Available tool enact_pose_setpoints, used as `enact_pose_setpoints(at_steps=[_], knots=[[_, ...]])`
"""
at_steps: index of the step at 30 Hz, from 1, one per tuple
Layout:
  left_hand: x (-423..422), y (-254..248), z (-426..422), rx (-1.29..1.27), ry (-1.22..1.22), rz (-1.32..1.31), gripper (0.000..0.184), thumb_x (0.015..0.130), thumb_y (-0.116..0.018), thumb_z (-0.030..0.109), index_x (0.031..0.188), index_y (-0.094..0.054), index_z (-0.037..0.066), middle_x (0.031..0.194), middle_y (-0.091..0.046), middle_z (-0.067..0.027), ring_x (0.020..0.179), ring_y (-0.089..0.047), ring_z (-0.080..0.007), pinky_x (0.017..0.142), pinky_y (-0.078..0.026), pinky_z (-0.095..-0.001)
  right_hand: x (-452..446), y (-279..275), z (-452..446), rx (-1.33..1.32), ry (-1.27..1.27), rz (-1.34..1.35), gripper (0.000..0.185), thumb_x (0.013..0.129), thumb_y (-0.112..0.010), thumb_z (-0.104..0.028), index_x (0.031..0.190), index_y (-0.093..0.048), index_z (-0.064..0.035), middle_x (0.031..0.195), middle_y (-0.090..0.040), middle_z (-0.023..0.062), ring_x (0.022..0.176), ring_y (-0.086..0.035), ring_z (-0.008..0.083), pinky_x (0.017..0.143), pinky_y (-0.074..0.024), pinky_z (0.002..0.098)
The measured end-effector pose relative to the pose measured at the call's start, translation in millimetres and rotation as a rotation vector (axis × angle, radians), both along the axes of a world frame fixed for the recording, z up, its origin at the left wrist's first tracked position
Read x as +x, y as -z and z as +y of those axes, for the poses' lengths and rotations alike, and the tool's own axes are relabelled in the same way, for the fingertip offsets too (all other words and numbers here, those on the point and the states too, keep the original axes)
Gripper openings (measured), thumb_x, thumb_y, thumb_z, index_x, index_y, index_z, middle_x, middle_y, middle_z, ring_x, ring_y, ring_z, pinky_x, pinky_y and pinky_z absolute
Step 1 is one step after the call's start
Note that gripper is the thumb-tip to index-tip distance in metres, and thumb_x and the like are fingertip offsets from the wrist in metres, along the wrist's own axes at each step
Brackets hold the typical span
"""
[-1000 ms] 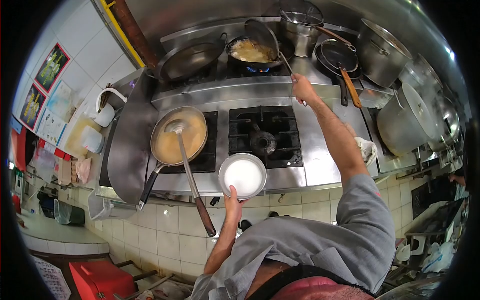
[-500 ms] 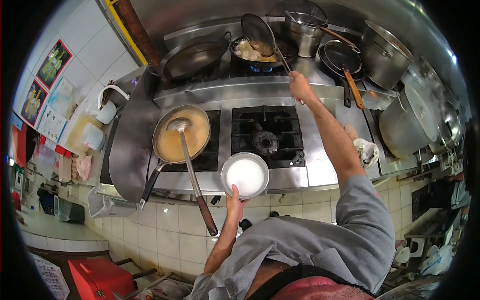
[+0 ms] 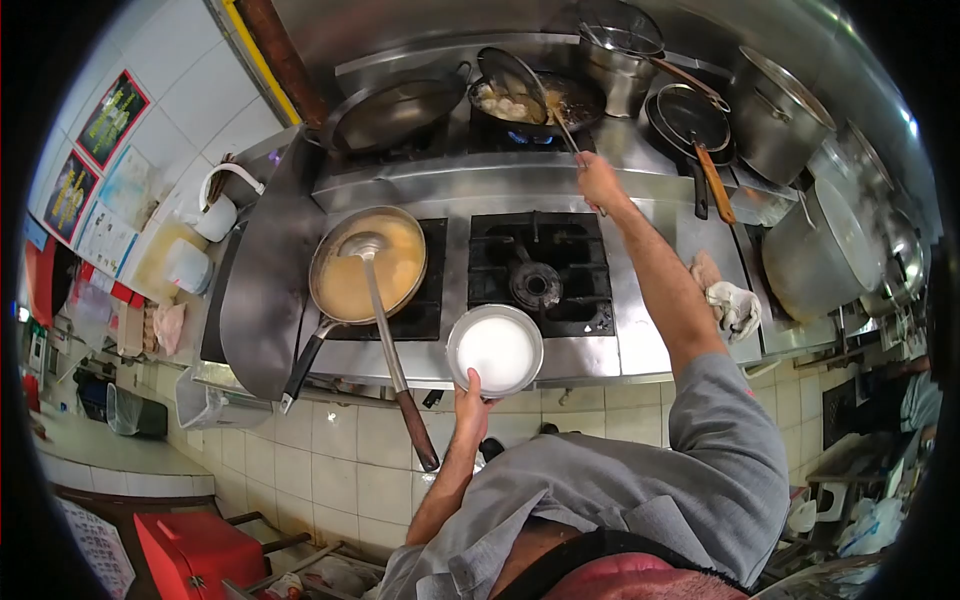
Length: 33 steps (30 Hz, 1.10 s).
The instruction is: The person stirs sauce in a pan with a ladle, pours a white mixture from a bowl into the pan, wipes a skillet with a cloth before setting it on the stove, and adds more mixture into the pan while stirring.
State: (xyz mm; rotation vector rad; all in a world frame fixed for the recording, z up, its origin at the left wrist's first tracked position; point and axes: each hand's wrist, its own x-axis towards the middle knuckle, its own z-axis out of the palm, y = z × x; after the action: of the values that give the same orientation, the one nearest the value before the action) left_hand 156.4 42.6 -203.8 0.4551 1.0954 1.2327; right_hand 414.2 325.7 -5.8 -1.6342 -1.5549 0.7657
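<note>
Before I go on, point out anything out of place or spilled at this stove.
The ladle in the pan juts over the front edge of the stove, where it might get knocked. Right of the bare burner, a crumpled cloth lies loose on the stove, seemingly misplaced. No clear spill shows.

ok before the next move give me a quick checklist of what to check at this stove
1. Right hand grips the strainer by its handle: ok.
2. Strainer is over the rear wok: ok, mesh tilted.
3. Flame lit under that wok: ok, blue flame showing.
4. Left hand has the bowl steady: cannot tell; it holds the near side, no spill visible.
5. Ladle clear of the front edge: not ok; it rests in the pan with its handle sticking out past the stove.
6. Food in the wok cooked through: cannot tell.
</note>
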Motion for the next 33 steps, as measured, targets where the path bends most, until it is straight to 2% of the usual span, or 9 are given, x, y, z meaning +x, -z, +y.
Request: enact_pose_setpoints(at_steps=[6,9,12,17,18,21,24,29,33], knots=[[0.4,0.1,-0.3,-0.001,-0.009,0.01,0.06,0.09,-0.048,0.044,0.136,-0.019,0.019,0.131,-0.039,-0.0099,0.113,-0.047,-0.0274,0.08,-0.045,-0.0498,0.3,-14.4,-3.7,0.163,0.093,-0.109,0.03,0.083,-0.044,-0.006,0.112,-0.052,-0.0028,0.065,-0.058,0.0147,0.04,-0.052,0.0204,0.035,-0.0401,0.0334],[0.9,-2.2,0.0,-0.008,-0.013,0.025,0.06,0.09,-0.047,0.044,0.136,-0.019,0.019,0.131,-0.039,-0.0098,0.113,-0.047,-0.0275,0.08,-0.046,-0.0492,-4.9,-3.2,2.4,0.076,0.081,0.072,0.029,0.082,-0.045,-0.005,0.11,-0.053,-0.0029,0.063,-0.057,0.0141,0.04,-0.052,0.0203,0.035,-0.04,0.0334],[0.6,-2.4,1.2,-0.011,-0.01,0.024,0.059,0.09,-0.047,0.044,0.136,-0.019,0.019,0.13,-0.039,-0.0097,0.112,-0.047,-0.0274,0.08,-0.046,-0.0487,-3.3,-2.9,9.2,0.003,0.0,0.035,0.024,0.082,-0.046,-0.005,0.105,-0.053,-0.002,0.061,-0.056,0.0126,0.039,-0.052,0.0197,0.033,-0.0389,0.034],[2.3,-4.6,-0.2,-0.006,-0.021,0.011,0.059,0.09,-0.048,0.044,0.136,-0.02,0.019,0.129,-0.04,-0.0098,0.11,-0.048,-0.0273,0.079,-0.047,-0.0483,-10.7,-2.9,13.7,0.137,0.056,0.098,0.015,0.081,-0.046,-0.003,0.095,-0.051,-0.0009,0.056,-0.051,0.0089,0.036,-0.05,0.0188,0.03,-0.0357,0.0341],[1.6,-4.4,0.0,-0.011,-0.014,0.012,0.059,0.09,-0.048,0.044,0.136,-0.02,0.019,0.129,-0.04,-0.01,0.111,-0.048,-0.0274,0.079,-0.048,-0.0482,-10.3,1.1,17.6,0.007,-0.018,0.165,0.008,0.081,-0.045,-0.003,0.087,-0.049,-0.0025,0.053,-0.048,0.0077,0.036,-0.049,0.0183,0.029,-0.0345,0.0336],[0.9,-4.3,0.6,-0.01,-0.007,0.012,0.059,0.09,-0.048,0.043,0.136,-0.02,0.018,0.129,-0.04,-0.0103,0.111,-0.049,-0.0274,0.079,-0.048,-0.048,-10.5,5.9,28.7,-0.023,-0.061,0.188,0.002,0.081,-0.044,-0.003,0.081,-0.045,-0.0045,0.051,-0.046,0.007,0.034,-0.047,0.0178,0.028,-0.0334,0.0334],[1.3,-4.9,0.8,-0.011,-0.015,0.014,0.059,0.09,-0.048,0.043,0.136,-0.02,0.018,0.129,-0.04,-0.0104,0.111,-0.049,-0.0273,0.079,-0.048,-0.048,-10.0,-1.2,40.6,0.011,0.007,0.277,0.004,0.081,-0.043,-0.003,0.079,-0.044,-0.0062,0.051,-0.046,0.0071,0.033,-0.045,0.0173,0.027,-0.0325,0.0337],[1.5,-6.5,-0.6,-0.021,-0.024,0.009,0.058,0.09,-0.048,0.042,0.136,-0.02,0.018,0.13,-0.04,-0.0102,0.112,-0.048,-0.0272,0.08,-0.047,-0.049,-17.9,14.8,37.8,-0.072,0.003,0.228,0.004,0.08,-0.044,-0.004,0.078,-0.045,-0.0068,0.051,-0.047,0.0064,0.033,-0.044,0.0163,0.028,-0.0326,0.0328],[1.3,-7.4,-0.5,-0.027,-0.031,0.013,0.057,0.091,-0.047,0.041,0.136,-0.021,0.018,0.13,-0.039,-0.0095,0.112,-0.047,-0.0269,0.081,-0.046,-0.0488,-2.8,-20.1,23.7,0.002,0.025,0.116,0.005,0.082,-0.043,-0.007,0.079,-0.048,-0.0061,0.052,-0.048,0.0066,0.034,-0.046,0.0161,0.029,-0.0336,0.0329]])
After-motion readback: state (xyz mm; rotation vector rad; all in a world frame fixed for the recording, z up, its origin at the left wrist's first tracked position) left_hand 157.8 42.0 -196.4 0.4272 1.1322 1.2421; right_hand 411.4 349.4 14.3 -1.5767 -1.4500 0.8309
